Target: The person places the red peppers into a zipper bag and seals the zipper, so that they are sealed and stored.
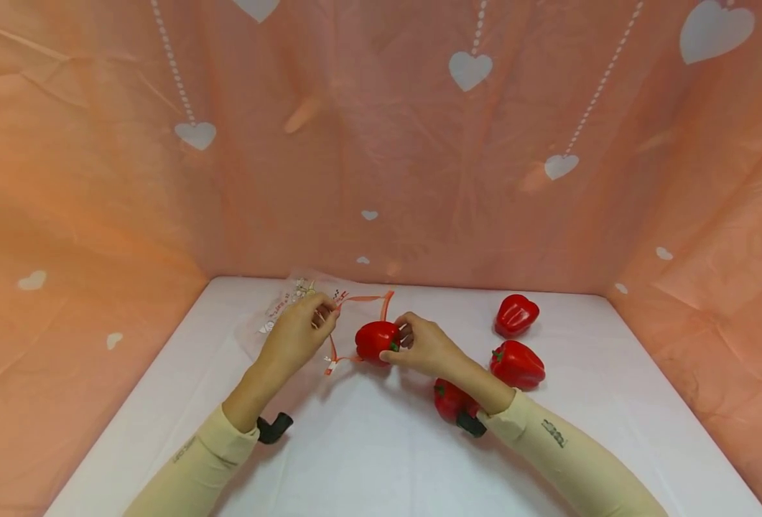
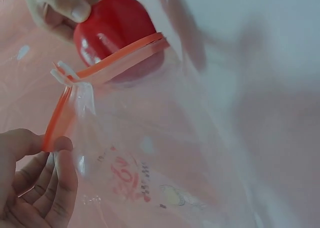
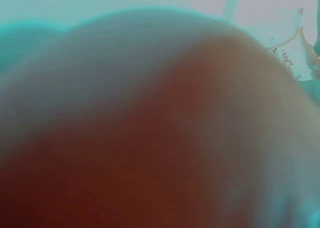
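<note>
Pepper sits in right hand grasp at the bag mouth, just right of left hand pinching the orange zip rim (mouth faces right).

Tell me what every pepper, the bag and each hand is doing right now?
Zip bag: mouth open, lying on table.
Held pepper: at the bag's mouth, gripped.
Three other peppers: loose on the table.
Left hand: pinches the bag's orange rim.
Right hand: holds the pepper.
</note>
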`<state>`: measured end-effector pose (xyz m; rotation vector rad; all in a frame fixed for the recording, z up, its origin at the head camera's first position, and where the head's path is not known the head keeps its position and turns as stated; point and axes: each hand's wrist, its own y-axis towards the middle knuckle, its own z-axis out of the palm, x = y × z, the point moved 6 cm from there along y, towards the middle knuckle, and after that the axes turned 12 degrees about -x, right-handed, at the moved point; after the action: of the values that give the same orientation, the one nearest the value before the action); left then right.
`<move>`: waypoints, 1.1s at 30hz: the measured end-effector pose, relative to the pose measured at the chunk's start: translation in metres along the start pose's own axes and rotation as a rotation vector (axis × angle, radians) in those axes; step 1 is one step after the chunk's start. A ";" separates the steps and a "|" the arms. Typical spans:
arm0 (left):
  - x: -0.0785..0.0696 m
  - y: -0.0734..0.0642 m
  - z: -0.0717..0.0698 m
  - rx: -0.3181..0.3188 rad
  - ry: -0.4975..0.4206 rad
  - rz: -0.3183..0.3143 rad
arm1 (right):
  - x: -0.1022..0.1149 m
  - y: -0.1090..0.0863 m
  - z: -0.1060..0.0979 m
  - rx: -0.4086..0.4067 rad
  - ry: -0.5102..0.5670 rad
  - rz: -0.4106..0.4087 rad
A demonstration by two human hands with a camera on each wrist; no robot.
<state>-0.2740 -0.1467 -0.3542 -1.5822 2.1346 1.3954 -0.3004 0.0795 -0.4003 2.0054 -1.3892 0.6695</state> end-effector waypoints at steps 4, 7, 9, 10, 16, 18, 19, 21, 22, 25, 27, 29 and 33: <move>0.000 0.001 -0.004 -0.016 -0.020 0.007 | -0.002 -0.001 0.002 0.014 -0.034 0.016; 0.001 0.002 -0.005 -0.017 -0.023 -0.002 | -0.004 -0.001 0.004 0.029 -0.046 0.030; 0.002 0.002 -0.005 -0.020 -0.023 0.001 | -0.004 -0.001 0.005 0.032 -0.050 0.037; 0.001 0.002 -0.005 -0.022 -0.026 0.005 | -0.004 -0.001 0.005 0.030 -0.049 0.038; -0.001 0.001 -0.001 -0.014 -0.027 0.015 | 0.001 0.000 0.001 -0.001 -0.028 0.021; -0.003 0.001 0.001 0.002 -0.032 0.009 | 0.005 0.001 0.000 -0.012 -0.011 0.011; -0.003 0.000 0.002 0.008 -0.037 0.004 | 0.007 0.001 0.000 -0.018 -0.002 0.005; -0.004 -0.001 0.004 0.020 -0.049 -0.004 | 0.010 0.002 0.001 -0.029 0.016 -0.005; -0.004 -0.001 0.005 0.024 -0.054 -0.006 | 0.011 0.003 0.001 -0.030 0.025 -0.005; -0.005 -0.002 0.007 0.038 -0.067 -0.013 | 0.014 0.005 0.004 -0.034 0.053 0.001; -0.006 -0.002 0.009 0.048 -0.074 -0.013 | 0.016 0.006 0.006 -0.031 0.066 0.008; -0.007 -0.003 0.010 0.057 -0.075 -0.011 | 0.017 0.008 0.009 -0.028 0.076 0.011; -0.008 -0.003 0.011 0.069 -0.085 -0.010 | 0.018 0.011 0.013 -0.031 0.089 0.020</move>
<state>-0.2721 -0.1335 -0.3575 -1.4790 2.1000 1.3453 -0.3043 0.0557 -0.3941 1.9161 -1.3609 0.7334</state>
